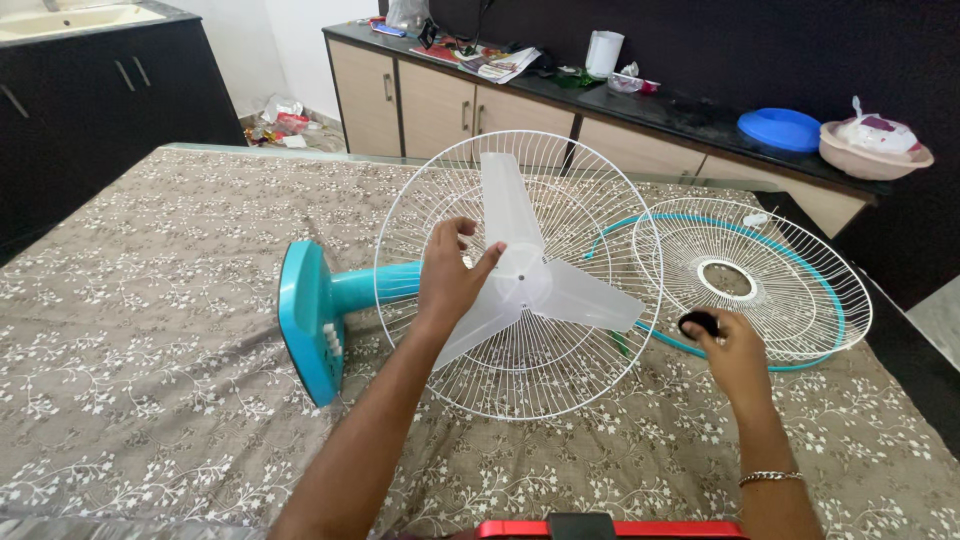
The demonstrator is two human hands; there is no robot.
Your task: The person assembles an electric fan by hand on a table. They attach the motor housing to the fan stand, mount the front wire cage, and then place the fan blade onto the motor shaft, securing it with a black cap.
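A: Holding the fan blade (530, 275) w/ the left hand (452, 278) — fingers and thumb pinch the upper vane near the hub, so that grip is closed on it.

B: And the right hand (735, 352)?

A: Narrow grip, fingertips shut round a small black cap (699, 323), held off to the right of the blade, just above the tabletop (150, 300).

B: What's behind the blade?

A: White rear wire guard (600, 200), standing on edge, blade sits inside it. Left of that grip, the teal stem and base (310, 320) lie on their side on the brown floral cloth.

B: Near the cap?

A: Front guard (790, 270), white w/ teal rim, lying flat just beyond the right grip, apart from the blade.

B: Further back?

A: Counter w/ blue bowl (780, 128), pink basin (875, 150), white jug (603, 53).
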